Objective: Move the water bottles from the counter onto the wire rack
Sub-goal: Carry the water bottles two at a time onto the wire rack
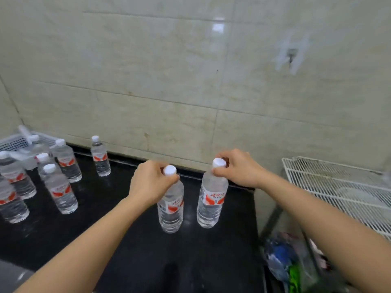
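Observation:
Two clear water bottles with white caps and red-and-white labels stand upright near the right end of the black counter (131,246). My left hand (150,182) grips the neck of the left bottle (171,210). My right hand (239,168) grips the neck of the right bottle (210,206), just under its cap. Several more of the same bottles (61,193) stand at the counter's left, and one bottle (100,157) stands alone by the wall. The white wire rack (338,187) lies to the right, beyond the counter's end, with nothing seen on it.
A tiled wall rises right behind the counter. A white perforated basket (14,142) sits at the far left behind the bottles. Below the rack, in the gap beside the counter, lie crumpled plastic bags (285,261) in blue and green.

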